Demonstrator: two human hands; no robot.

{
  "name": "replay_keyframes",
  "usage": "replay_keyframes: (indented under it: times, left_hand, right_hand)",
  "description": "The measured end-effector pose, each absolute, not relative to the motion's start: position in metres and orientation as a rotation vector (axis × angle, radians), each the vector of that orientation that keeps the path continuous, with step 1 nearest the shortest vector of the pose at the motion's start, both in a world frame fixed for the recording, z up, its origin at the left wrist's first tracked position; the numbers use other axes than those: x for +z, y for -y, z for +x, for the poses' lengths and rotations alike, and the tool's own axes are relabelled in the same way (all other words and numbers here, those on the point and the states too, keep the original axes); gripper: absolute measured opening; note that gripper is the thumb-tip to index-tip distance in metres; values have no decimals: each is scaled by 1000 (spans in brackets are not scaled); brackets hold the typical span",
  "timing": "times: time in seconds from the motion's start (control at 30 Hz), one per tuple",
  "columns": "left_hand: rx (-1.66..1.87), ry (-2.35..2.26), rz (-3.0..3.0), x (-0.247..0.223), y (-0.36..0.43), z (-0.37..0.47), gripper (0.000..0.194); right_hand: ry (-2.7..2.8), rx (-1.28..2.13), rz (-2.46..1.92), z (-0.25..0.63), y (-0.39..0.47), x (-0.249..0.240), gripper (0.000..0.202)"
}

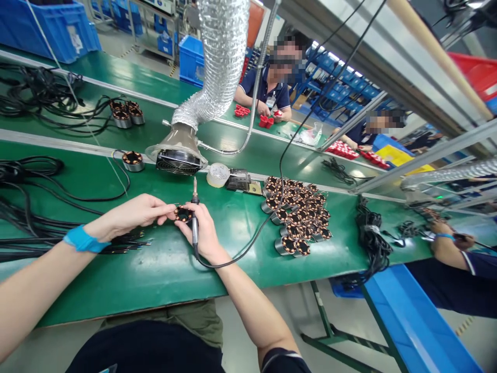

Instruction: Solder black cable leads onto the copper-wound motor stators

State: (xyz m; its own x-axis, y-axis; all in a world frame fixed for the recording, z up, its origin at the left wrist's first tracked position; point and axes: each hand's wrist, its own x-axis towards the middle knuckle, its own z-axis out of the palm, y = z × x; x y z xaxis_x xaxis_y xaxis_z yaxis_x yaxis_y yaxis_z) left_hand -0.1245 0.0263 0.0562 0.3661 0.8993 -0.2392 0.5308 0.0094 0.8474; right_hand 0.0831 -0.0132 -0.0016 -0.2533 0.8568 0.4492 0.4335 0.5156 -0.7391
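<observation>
My left hand (153,210), with a blue band at the wrist, pinches something thin at the left side of a copper-wound stator (182,213). My right hand (202,228) is closed round a soldering iron (195,220), whose tip points up and away from me, and its fingers also steady the stator. The black cord of the iron loops to the right over the green table (240,259). Beyond the hands sits a fume extractor hood (176,150), with a round white container (218,175) beside it.
Several stators (295,212) stand grouped to the right. Black cables (34,223) lie at the left, near a single stator (133,160). A cable bundle (373,233) rests farther right. Across the table a person (272,88) handles red parts; another person's hands (450,235) are at the right.
</observation>
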Motion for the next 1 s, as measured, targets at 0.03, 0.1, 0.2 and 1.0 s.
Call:
replay_keyframes:
  times: [0.03,0.1,0.2,1.0]
  left_hand:
    - [439,-1316,1686,57,-27,-133,49]
    - [382,-1331,1815,54,-27,-151,49]
    - [346,-1267,2090,40,-24,-172,47]
    - [692,-1191,1701,49,-24,-135,44]
  right_hand:
    - [1876,601,-1069,83,14,-1,37]
    - [1877,593,-1078,82,14,1,37]
    - [1868,564,-1084,82,15,2,37]
    - [1832,515,-1045,69,13,20,40]
